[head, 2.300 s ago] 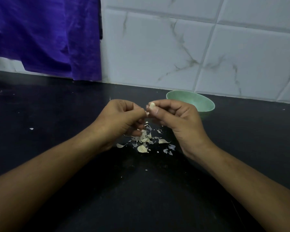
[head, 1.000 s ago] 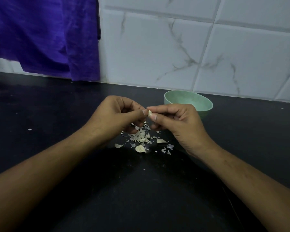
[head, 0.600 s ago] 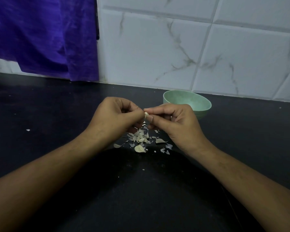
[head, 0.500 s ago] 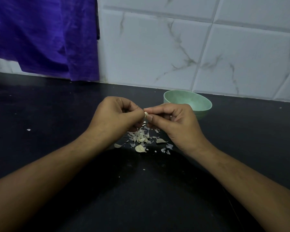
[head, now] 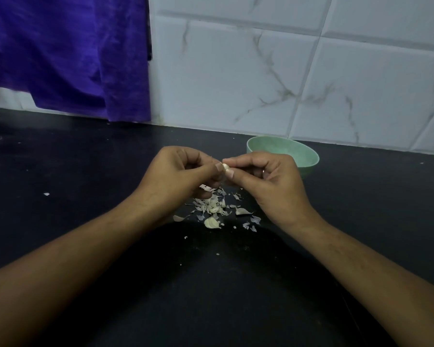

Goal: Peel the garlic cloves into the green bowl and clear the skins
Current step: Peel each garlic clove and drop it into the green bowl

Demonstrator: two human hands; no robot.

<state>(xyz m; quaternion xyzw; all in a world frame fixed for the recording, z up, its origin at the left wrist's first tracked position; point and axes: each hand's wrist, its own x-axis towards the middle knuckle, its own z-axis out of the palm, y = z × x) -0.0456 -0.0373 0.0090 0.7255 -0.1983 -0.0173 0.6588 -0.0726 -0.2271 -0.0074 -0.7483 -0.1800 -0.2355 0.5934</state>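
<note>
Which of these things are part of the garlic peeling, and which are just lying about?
Part of the job: garlic clove, pinched by left hand and right hand; green bowl; heap of skins on the counter.
Just lying about: purple cloth; tiled wall.

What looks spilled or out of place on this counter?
Garlic skins lie scattered in a pile on the black counter near the green bowl, and one stray flake sits far left. The bowl stands upright; nothing else looks odd.
</note>
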